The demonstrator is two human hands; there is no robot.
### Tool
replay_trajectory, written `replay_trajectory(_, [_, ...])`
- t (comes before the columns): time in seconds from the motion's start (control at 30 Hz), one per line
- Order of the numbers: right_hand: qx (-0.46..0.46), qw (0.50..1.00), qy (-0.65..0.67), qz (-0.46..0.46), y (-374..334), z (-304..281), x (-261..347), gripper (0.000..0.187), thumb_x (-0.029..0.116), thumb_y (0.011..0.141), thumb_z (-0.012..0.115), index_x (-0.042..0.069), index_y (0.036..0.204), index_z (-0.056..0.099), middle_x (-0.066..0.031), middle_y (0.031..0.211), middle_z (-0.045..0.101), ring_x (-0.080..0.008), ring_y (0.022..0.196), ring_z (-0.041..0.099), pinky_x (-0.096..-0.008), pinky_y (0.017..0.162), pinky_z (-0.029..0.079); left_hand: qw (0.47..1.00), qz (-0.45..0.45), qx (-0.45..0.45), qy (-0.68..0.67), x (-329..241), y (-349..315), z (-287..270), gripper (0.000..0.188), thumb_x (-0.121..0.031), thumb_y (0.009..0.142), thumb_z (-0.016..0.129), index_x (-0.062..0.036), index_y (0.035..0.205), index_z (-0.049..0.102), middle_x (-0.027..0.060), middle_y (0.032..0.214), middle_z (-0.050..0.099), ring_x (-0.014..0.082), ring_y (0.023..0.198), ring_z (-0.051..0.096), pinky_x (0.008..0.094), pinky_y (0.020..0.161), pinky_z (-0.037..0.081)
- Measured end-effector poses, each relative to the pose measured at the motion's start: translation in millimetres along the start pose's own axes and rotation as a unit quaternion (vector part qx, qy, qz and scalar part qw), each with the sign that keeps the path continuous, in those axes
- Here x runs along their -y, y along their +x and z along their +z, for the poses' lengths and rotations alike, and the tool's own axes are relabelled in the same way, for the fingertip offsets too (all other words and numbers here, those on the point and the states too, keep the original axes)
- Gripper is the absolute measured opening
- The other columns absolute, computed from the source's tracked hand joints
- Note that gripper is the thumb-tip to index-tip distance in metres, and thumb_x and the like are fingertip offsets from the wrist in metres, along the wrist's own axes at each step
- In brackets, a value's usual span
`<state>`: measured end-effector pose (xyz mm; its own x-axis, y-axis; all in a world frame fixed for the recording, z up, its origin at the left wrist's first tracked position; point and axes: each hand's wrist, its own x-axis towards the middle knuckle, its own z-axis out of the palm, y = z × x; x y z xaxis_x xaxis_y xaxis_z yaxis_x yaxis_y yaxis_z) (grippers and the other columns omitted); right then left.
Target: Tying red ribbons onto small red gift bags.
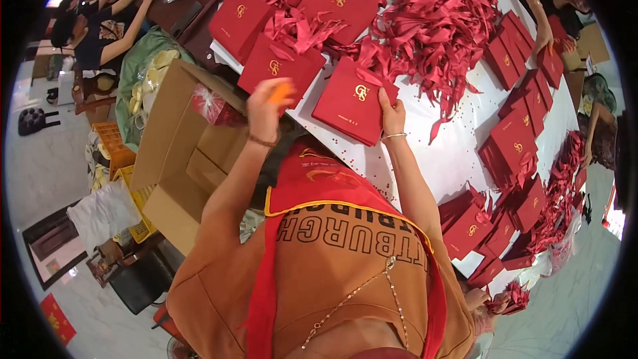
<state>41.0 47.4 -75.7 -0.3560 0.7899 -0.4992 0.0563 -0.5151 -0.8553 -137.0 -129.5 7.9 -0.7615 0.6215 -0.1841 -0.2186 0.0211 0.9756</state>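
Nearest: one brown shirt (345,272), one red apron (319,189), one necklace (345,307). Two own hands, apart. Left hand (264,112) closed round one blurred orange item (282,92), kind unclear. Right hand (393,117) clamped on right edge of one red bag stack (342,108), thumb on top; stack sits at near edge of white table (435,166). Four more red stacks (274,66) beyond it, ribbons on them. One big ribbon heap (438,16) behind. Right-side bags (512,146) overlap, can't count. One open cardboard box (174,116) left of left forearm.
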Motion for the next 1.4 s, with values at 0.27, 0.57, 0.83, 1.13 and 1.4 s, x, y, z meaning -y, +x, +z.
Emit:
replay_trajectory(0.27, [-0.069,0.997,0.033,-0.004,-5,20,-9,0.055,0.038,0.077,0.067,-0.006,0.099,0.044,-0.0150,0.093,0.054,-0.0180,0.079,0.054,-0.0293,0.069,0.048,0.956,0.002,-0.229,-0.185,69,31,-35,0.035,-0.008,0.083,0.057,-0.0064,0.116,0.047,0.0037,0.109,0.054,0.0156,0.094,0.052,0.0304,0.078,0.044])
replay_trajectory(0.57, [-0.092,0.995,-0.030,0.015,-18,19,-9,0.062,0.048,0.081,0.057,-0.009,0.102,0.042,-0.0176,0.096,0.054,-0.0203,0.088,0.052,-0.0303,0.076,0.046,0.921,0.022,-0.296,-0.253,54,48,-6,0.043,0.011,0.071,0.057,-0.0032,0.111,0.049,0.0074,0.104,0.057,0.0215,0.094,0.055,0.0338,0.082,0.045])
replay_trajectory(0.83, [-0.093,0.990,-0.068,0.084,-25,3,-3,0.087,0.050,0.068,0.069,-0.003,0.126,0.030,-0.0152,0.111,0.047,-0.0218,0.094,0.050,-0.0318,0.081,0.042,0.920,-0.003,-0.305,-0.246,45,48,-6,0.047,0.013,0.070,0.054,-0.0022,0.114,0.046,0.0096,0.107,0.056,0.0224,0.094,0.055,0.0339,0.080,0.045])
replay_trajectory(1.13, [0.203,0.726,-0.440,-0.489,-74,116,92,0.034,0.016,0.076,0.060,0.005,0.108,0.056,-0.0198,0.121,0.044,-0.0368,0.113,0.040,-0.0422,0.096,0.032,0.924,0.039,-0.331,-0.188,87,66,-23,0.049,0.008,0.066,0.062,-0.0021,0.112,0.049,0.0088,0.103,0.056,0.0204,0.091,0.055,0.0324,0.077,0.045])
replay_trajectory(1.4, [0.254,0.629,-0.711,-0.186,10,177,58,0.084,0.057,0.079,0.048,-0.002,0.132,0.018,-0.0276,0.124,0.040,-0.0373,0.110,0.048,-0.0420,0.087,0.043,0.903,-0.084,-0.324,-0.270,55,64,-22,0.041,0.003,0.070,0.063,-0.0011,0.108,0.048,0.0094,0.098,0.056,0.0206,0.086,0.056,0.0341,0.073,0.048])
